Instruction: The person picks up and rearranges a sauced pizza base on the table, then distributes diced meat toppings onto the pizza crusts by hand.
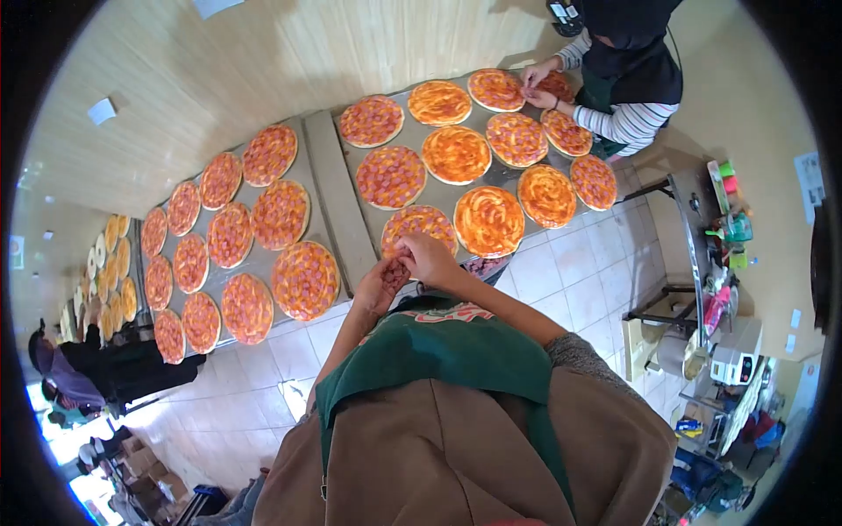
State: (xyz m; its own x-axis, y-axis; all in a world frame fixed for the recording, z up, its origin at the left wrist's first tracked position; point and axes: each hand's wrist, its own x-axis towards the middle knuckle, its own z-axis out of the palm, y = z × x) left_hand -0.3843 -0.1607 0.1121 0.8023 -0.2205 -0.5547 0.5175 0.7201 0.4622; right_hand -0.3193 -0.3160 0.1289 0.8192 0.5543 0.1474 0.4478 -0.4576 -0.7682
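My left hand (375, 289) is cupped, palm up, around a small heap of pink diced sausage (396, 275). Just above it, my right hand (427, 259) is closed with the fingertips pinched together; what they hold is too small to make out. Both hands meet over the near edge of a pizza (419, 221) strewn with sausage pieces. To its right lies a pizza base (488, 222) with only orange-red sauce showing. Another topped pizza (391, 177) sits behind, beside a sauced one (456, 155).
Metal tables (338, 197) carry rows of pizzas. At the far right end, a co-worker's hands (541, 85) work over a pizza. Another person in dark clothing (114, 368) stands at the left. A side table (693, 228) and a white appliance (735, 355) stand right.
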